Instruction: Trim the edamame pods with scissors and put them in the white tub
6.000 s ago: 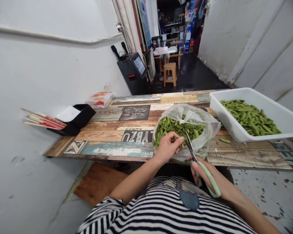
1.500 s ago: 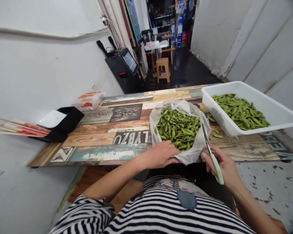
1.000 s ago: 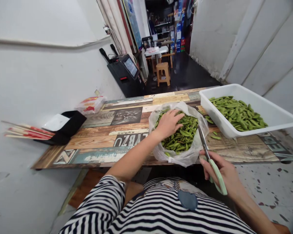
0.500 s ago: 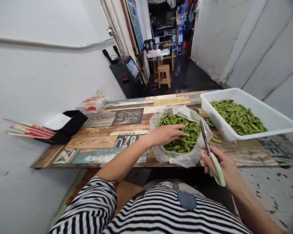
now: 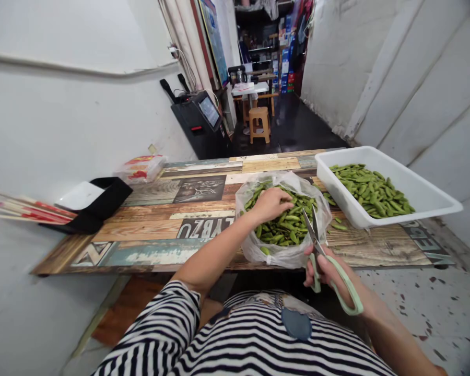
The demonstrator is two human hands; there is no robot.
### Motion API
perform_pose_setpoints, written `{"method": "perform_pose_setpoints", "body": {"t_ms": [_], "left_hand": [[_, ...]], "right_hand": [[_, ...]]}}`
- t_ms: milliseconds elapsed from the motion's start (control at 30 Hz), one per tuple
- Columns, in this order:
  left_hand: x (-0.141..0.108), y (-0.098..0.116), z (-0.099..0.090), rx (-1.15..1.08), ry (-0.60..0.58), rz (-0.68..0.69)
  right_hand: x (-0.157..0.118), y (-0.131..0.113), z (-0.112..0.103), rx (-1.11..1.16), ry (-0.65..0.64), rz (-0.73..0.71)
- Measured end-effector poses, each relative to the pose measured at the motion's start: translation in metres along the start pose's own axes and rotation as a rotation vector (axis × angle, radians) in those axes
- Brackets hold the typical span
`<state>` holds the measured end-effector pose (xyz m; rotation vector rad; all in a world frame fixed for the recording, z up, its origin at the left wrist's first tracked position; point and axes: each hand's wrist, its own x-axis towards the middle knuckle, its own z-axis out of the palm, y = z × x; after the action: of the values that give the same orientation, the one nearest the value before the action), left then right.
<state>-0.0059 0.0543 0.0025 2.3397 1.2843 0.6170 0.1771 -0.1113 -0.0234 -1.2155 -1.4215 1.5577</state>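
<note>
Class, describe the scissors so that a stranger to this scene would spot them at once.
Find the plank-patterned table, then the plastic bag of green pods at its near edge. At the bag's right side, the right hand holds the scissors. Their open metal blades and pale green handles set them apart from the whitish bag.

The single view looks forward and down from the wearer's head, close above the black-and-white striped shirt (image 5: 235,339), bare left hand (image 5: 271,204) and bare right hand (image 5: 324,268), across the rectangular patchwork wood-print table (image 5: 141,231) to a tan plastic stool (image 5: 259,115) well beyond.
</note>
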Motion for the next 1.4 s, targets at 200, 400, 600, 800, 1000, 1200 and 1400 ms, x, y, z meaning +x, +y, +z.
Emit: {"method": "perform_pose_setpoints", "body": {"t_ms": [200,400,600,800,1000,1200,1400], "left_hand": [[-0.029,0.007,-0.012,-0.397,-0.035,-0.090],[-0.046,0.020,-0.019,-0.437,-0.154,-0.084],[-0.045,0.011,-0.024,-0.581,-0.243,-0.221],[-0.044,0.011,-0.018,-1.232,-0.102,-0.475],[-0.050,0.028,-0.008,-1.319,-0.045,-0.493],[-0.059,0.037,-0.002,-1.286,-0.073,-0.509],[-0.045,0.020,-0.026,-1.347,0.135,-0.471]], "right_hand": [[0.001,-0.009,-0.006,-0.264,0.113,0.088],[0.011,-0.023,-0.006,-0.412,0.064,0.045],[0.015,-0.019,-0.002,-0.356,0.039,0.132],[0.012,-0.015,0.002,-0.129,0.008,0.075],[0.010,-0.021,0.009,-0.068,-0.015,0.059],[0.017,-0.015,0.012,-0.034,0.074,0.150],[0.014,-0.013,0.001,0.044,0.122,0.115]]}}
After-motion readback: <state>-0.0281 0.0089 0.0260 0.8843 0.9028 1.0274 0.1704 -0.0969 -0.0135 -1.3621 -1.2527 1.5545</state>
